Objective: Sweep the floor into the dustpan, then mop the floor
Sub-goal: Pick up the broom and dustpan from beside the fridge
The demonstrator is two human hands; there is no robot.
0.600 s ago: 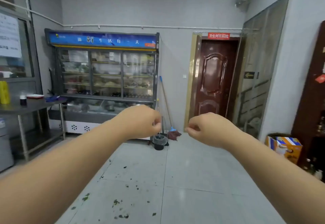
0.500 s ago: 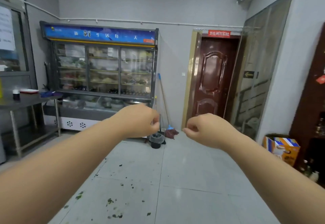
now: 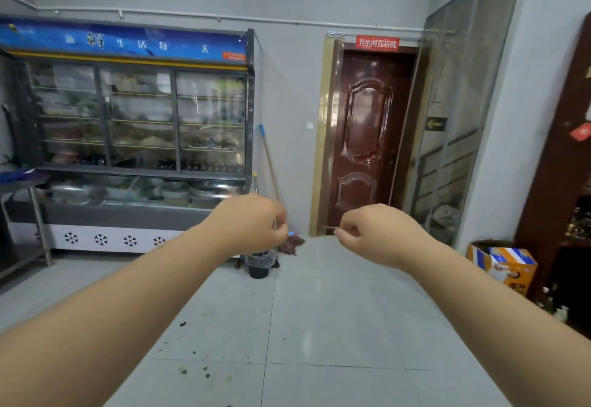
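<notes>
Both arms are stretched out in front of me at chest height. My left hand (image 3: 252, 226) is curled into a loose fist and holds nothing; my right hand (image 3: 371, 234) is curled the same way, also with nothing in it. Neither touches any tool.

Dirt: dark scraps (image 3: 195, 365) lie scattered on the grey tile floor (image 3: 335, 326) close in front of me, toward my left.

Tools: a mop (image 3: 271, 183) leans against the far wall, blue-tipped handle up, reddish head on the floor, between the glass-fronted food cooler (image 3: 137, 131) and the brown door (image 3: 367, 141). A small black bin (image 3: 259, 262) stands just beside the mop head. I cannot pick out a broom or a dustpan; a thin handle beside the cooler's corner may belong to one, but my left hand covers most of it.

Step in hand, as I judge it: nothing is swept yet; this is the approach to fetch tools.

Next move calls for: crossing to that corner, opening a hand, and finding the broom and dustpan before touching the mop.
</notes>
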